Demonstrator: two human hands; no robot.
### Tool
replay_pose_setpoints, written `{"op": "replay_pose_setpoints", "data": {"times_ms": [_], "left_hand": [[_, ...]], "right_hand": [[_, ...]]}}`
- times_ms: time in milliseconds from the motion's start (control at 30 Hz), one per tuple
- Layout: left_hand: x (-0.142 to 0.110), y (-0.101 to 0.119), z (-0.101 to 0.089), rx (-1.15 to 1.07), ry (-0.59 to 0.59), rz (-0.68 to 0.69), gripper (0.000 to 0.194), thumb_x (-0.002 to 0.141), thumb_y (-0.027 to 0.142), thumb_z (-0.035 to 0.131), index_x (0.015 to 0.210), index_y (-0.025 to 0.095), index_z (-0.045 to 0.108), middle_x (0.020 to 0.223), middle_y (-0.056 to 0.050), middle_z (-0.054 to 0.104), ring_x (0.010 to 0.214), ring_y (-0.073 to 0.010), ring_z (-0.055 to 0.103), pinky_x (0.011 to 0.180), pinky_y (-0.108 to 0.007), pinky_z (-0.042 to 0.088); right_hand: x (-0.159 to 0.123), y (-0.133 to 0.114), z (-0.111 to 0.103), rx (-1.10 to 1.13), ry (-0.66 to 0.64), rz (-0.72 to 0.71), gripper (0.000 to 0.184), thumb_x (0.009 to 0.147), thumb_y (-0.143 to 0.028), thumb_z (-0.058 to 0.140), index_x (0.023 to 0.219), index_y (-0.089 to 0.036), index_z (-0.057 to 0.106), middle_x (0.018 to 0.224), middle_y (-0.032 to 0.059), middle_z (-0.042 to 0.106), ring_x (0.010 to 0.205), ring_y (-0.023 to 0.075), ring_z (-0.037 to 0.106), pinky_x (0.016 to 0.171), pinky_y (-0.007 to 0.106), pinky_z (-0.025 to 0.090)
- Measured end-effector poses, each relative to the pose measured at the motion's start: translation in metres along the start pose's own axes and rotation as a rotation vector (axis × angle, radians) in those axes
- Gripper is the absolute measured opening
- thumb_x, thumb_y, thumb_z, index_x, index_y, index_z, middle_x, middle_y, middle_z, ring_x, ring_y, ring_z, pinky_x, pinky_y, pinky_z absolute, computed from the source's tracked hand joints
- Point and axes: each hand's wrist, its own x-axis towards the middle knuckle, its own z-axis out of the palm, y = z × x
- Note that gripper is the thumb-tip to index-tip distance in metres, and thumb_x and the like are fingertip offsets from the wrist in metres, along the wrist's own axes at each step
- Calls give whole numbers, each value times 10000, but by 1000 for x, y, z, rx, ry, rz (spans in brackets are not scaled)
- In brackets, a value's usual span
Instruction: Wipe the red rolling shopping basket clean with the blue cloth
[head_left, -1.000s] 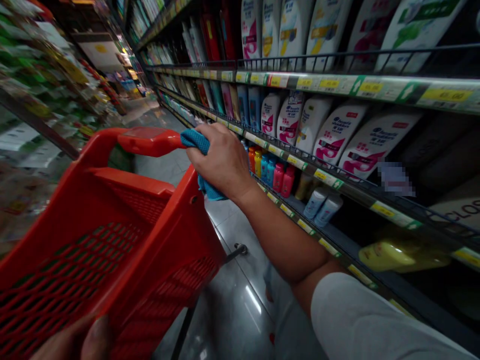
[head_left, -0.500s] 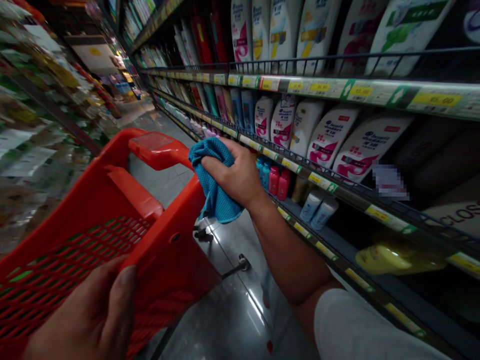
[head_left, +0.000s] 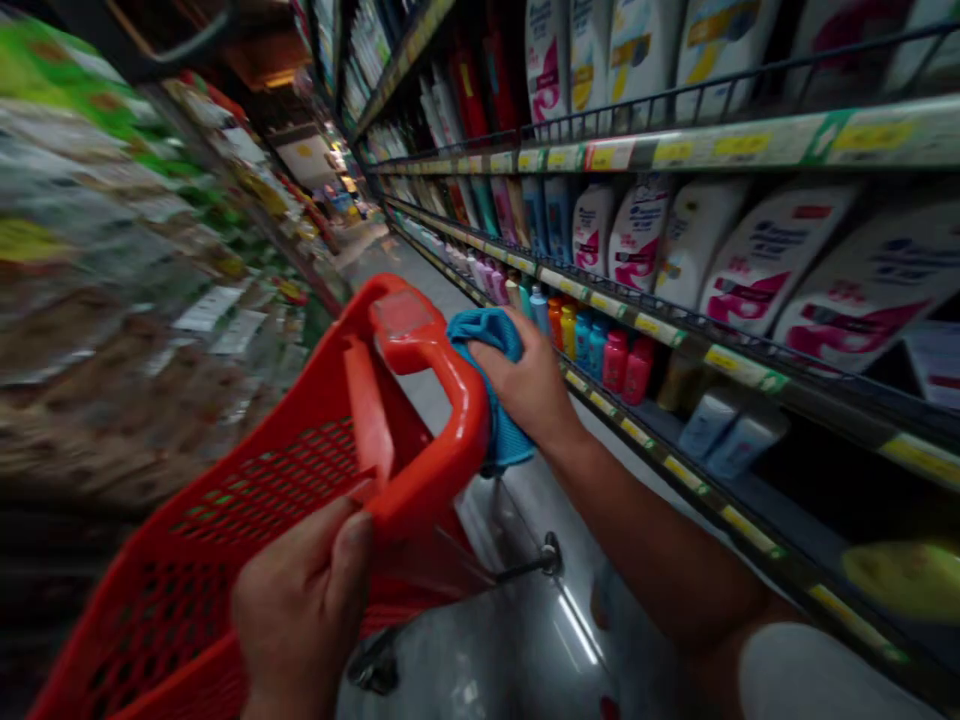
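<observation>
Blue mesh cloth (head_left: 491, 375) bunched in the right hand (head_left: 529, 380), pressed against the outer side of the curved handle (head_left: 450, 385) of a red plastic shopping basket (head_left: 277, 500); one fold hangs below the handle, over the glossy tile floor (head_left: 562, 650). Right fingers (head_left: 510, 345) curl over the cloth and press it inward, closed together, not spread. Left hand (head_left: 300, 610) grips the near rim of the basket, its fingers (head_left: 341, 530) wrapped round the red plastic with the thumb on the inner side. Main risk, by my reading: the basket rolling on the smooth tile under pressure from the cloth, which could let the cloth slide off the handle or swing the right forearm into the shelf edge (head_left: 675, 470). Small pink bottles (head_left: 626, 365) stand close to that edge and could be knocked down. The loose fold could also catch on the metal rod (head_left: 532, 570) beneath the basket. The cloth looks crumpled and intact; dampness cannot be told. White shampoo bottles (head_left: 772, 260) fill the shelf to the right.
</observation>
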Motion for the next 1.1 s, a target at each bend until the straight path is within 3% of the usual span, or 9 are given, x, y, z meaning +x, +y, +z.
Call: {"op": "replay_pose_setpoints", "data": {"times_ms": [133, 267, 467, 633, 700, 833, 1000, 1100], "left_hand": [[-8, 4, -15, 27, -59, 7, 647, 961, 672, 371, 546, 201, 530, 513, -1, 500, 508, -140, 524, 538, -249, 384], [-14, 4, -25, 40, -46, -31, 612, 982, 625, 353, 559, 211, 510, 537, -9, 519, 545, -155, 541, 540, -254, 405], [-28, -2, -27, 30, 86, -57, 507, 1012, 438, 387, 571, 209, 483, 555, 10, 501, 535, -136, 504, 534, -252, 378], [-34, -13, -28, 16, 172, -5, 475, 1009, 359, 388, 567, 206, 471, 557, 9, 491, 523, -133, 494, 536, -261, 369], [-34, -15, -29, 10, 188, 42, 482, 1005, 361, 392, 550, 211, 449, 534, 15, 463, 503, -131, 485, 520, -260, 360], [-38, -17, -33, -11, 233, 119, 476, 1004, 350, 390, 549, 216, 433, 516, 24, 432, 462, -125, 466, 483, -266, 335], [-56, -18, -45, -56, 254, 158, 475, 1011, 375, 368, 573, 218, 459, 524, 13, 455, 493, -137, 503, 501, -273, 367], [-69, -22, -58, -84, 226, 155, 476, 1023, 374, 353, 594, 214, 481, 534, 11, 481, 500, -132, 512, 518, -272, 386]], "right_hand": [[-18, -7, 5, 69, -18, -128, 124, 769, -220, 686, 890, -237, 671, 843, -23, 700, 772, 164, 653, 787, 303, 568], [-26, -13, 11, 109, 26, -65, 68, 802, -243, 662, 867, -225, 662, 783, -19, 692, 712, 161, 640, 702, 293, 554], [-32, -41, 10, -20, -318, -285, 205, 748, -131, 658, 904, -245, 725, 893, 3, 726, 845, 184, 680, 802, 308, 551], [-13, -29, 20, -195, -155, -176, 198, 775, -165, 653, 950, -200, 737, 944, 51, 737, 895, 218, 684, 849, 354, 538], [-13, -39, 20, -328, -258, -218, 183, 775, -160, 655, 932, -201, 741, 950, 54, 732, 908, 219, 676, 848, 347, 522], [1, -67, 22, -601, -605, -352, 104, 779, -184, 695, 854, -231, 749, 912, 35, 730, 859, 206, 661, 775, 308, 485], [51, -59, 39, -866, -479, -202, 129, 793, -189, 677, 870, -224, 774, 850, 60, 743, 825, 244, 676, 724, 325, 467], [26, -65, 34, -773, -467, -253, 154, 770, -176, 673, 871, -231, 775, 899, 58, 745, 841, 241, 681, 735, 328, 482]]}}
